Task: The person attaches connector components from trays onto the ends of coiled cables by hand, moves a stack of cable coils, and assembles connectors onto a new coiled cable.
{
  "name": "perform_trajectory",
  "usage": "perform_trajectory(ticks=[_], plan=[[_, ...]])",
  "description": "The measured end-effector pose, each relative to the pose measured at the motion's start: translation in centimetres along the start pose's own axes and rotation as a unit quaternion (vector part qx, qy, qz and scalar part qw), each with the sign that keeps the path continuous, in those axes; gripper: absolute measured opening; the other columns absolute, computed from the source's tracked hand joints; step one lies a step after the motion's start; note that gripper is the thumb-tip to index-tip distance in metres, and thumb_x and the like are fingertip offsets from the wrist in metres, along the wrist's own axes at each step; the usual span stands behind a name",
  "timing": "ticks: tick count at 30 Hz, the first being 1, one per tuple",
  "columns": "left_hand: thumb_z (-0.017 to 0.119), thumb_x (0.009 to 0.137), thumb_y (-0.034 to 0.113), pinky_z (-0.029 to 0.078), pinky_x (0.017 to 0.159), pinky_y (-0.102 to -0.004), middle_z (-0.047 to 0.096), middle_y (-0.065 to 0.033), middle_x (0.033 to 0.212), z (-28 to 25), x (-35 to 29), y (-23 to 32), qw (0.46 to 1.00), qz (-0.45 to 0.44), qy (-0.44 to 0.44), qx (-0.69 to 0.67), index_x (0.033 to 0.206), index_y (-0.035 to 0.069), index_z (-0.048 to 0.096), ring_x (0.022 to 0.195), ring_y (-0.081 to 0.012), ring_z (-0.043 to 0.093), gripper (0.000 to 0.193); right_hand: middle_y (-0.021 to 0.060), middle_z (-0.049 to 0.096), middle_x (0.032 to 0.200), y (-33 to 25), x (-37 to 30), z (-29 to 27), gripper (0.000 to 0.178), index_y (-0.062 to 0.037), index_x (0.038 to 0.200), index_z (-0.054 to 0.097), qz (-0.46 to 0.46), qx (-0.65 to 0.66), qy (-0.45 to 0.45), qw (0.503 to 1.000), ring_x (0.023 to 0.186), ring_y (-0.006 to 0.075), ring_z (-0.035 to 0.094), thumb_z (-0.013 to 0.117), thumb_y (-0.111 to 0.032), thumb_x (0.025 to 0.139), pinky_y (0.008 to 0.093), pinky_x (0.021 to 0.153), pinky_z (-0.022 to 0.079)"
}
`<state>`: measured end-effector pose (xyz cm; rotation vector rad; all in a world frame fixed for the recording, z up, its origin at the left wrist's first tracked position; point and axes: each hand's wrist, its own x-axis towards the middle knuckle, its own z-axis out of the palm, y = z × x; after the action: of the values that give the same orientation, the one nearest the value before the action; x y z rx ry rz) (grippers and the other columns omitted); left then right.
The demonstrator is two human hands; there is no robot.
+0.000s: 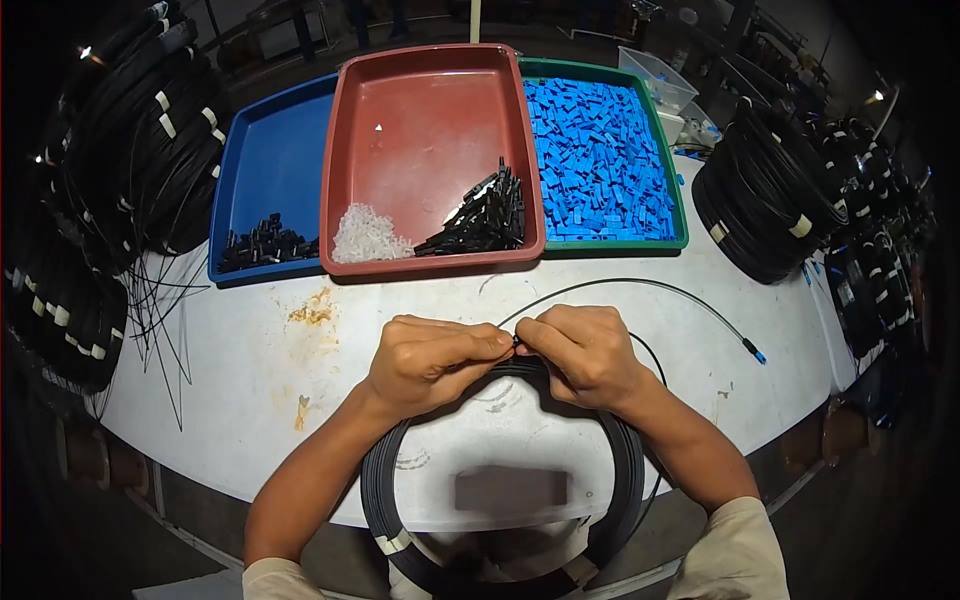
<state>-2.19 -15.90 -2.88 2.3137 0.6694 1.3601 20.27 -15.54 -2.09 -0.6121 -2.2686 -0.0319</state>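
Note:
My left hand (432,362) and my right hand (585,352) meet at the middle of the table, fingertips almost touching. Thumb and fingers of each are pinched on a thin black cable, with a small black piece (515,341) just showing between them; its exact shape is hidden. Below my hands a coil of black cable (378,485), bound with pale tape, hangs over the table's near edge. One cable end arcs out to the right and finishes in a black and blue connector (756,351) lying on the tabletop.
A red tray (430,130) holds clear small parts (367,236) and long black parts (490,215). Beside it stand a blue tray (275,150) with black pieces and a green tray (676,215) full of blue connectors. Cable coils (770,190) are stacked at both sides.

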Motion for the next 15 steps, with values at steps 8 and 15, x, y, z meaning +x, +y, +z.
perform_trajectory(ticks=[8, 15], plan=[[0.081, 0.075, -0.003, 0.062, 0.07, -0.0287, 0.077, -0.0147, 0.086, -0.26, 0.19, 0.31, 0.999, 0.014, -0.024, 0.041, 0.088, -0.001, 0.076, 0.075, -0.0239, 0.077, 0.015, 0.0084, 0.058, 0.072, 0.44, -0.16, 0.7, 0.01, -0.005, 0.09, 0.063, 0.075, 0.071, -0.045, 0.994, 0.061, 0.0299, 0.061, 0.07, -0.008, 0.083, 0.0384, 0.052, 0.047], [0.08, 0.076, 0.001, 0.06, 0.062, -0.0279, 0.077, -0.0129, 0.088, 0.41, -0.18, -0.09, 0.998, -0.038, 0.043, -0.005, 0.09, 0.0, 0.078, 0.07, -0.021, 0.076, 0.014, 0.0092, 0.059, 0.075, -0.12, 0.28, 0.4, 0.016, -0.0024, 0.093, 0.063, 0.022, 0.015, 0.025, 0.999, 0.062, 0.0276, 0.062, 0.072, -0.006, 0.08, 0.0379, 0.055, 0.05]])
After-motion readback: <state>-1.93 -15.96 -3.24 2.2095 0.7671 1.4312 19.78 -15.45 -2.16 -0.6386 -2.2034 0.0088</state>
